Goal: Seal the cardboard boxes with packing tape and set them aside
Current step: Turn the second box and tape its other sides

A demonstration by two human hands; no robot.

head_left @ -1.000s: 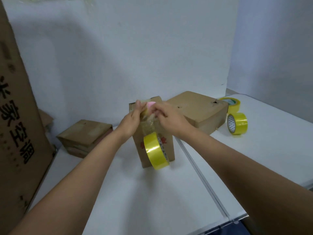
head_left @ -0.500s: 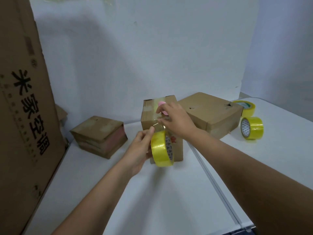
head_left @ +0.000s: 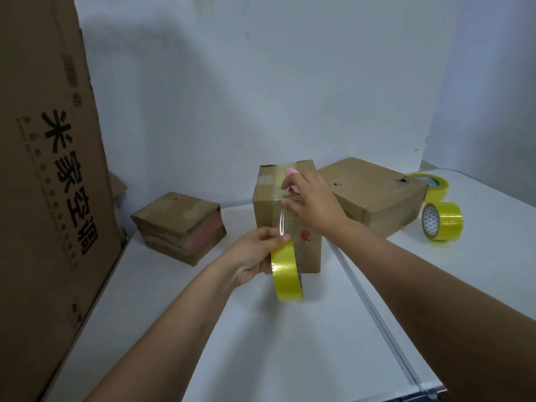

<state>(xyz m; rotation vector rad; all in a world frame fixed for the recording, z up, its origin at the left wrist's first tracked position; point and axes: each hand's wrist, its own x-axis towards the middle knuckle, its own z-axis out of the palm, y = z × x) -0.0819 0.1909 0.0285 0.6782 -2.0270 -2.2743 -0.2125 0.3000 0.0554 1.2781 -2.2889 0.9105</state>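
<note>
Vs 0.5 s ago: left hand has pulled the tape roll down and toward the camera, so a longer clear strip now runs from the roll up to the top front edge of the upright box. Left fingers curled round the roll, thumb on top. Right hand stays at the box's top edge, fingers pinching a small pink tool and pressing the strip there; exact grip partly hidden. Tape already lies across the box top. Box stands on the white table, centre, just left of the table seam. Flat box sits right behind, touching or nearly so, can't tell which. Small box sits to the left, apart. Open table surface in front of the upright box out to the near edge. Two spare yellow rolls on the right: one on its edge, one lying flat behind it. Big carton walls off the left side, printed vertically "米家空调"; smaller print unreadable. Red mark on the upright box's front, unreadable.
</note>
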